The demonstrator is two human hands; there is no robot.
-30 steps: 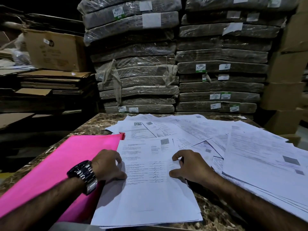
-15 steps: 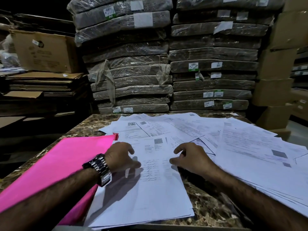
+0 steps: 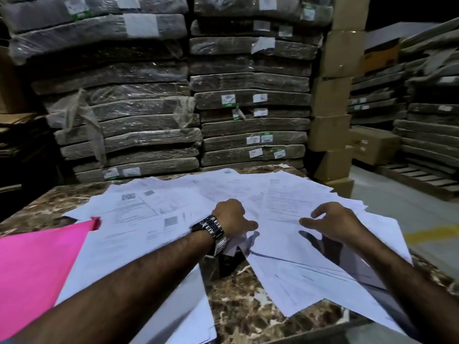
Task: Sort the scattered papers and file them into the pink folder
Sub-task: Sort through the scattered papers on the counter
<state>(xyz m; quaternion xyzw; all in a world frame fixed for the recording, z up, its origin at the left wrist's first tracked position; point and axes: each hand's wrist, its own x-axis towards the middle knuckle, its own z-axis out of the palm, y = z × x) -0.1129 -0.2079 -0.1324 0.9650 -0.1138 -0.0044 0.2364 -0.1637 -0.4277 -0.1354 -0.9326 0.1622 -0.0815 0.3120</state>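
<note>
Marble tabletop [image 3: 248, 306] before stacked wrapped bundles [image 3: 248, 125]; papers [image 3: 285, 269] scattered across it, pink folder [image 3: 37, 264] at the near left edge; left hand [image 3: 232, 218] curled on the sheets, grip unclear; right hand [image 3: 335, 225] hovers, fingers spread.

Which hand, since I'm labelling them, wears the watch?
The left hand: a metal watch circles its wrist, while the right hand has a bare wrist.

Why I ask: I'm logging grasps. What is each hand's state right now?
Left hand: fingers curled on the papers; a grip cannot be told.
Right hand: open, over the papers, holding nothing.
</note>
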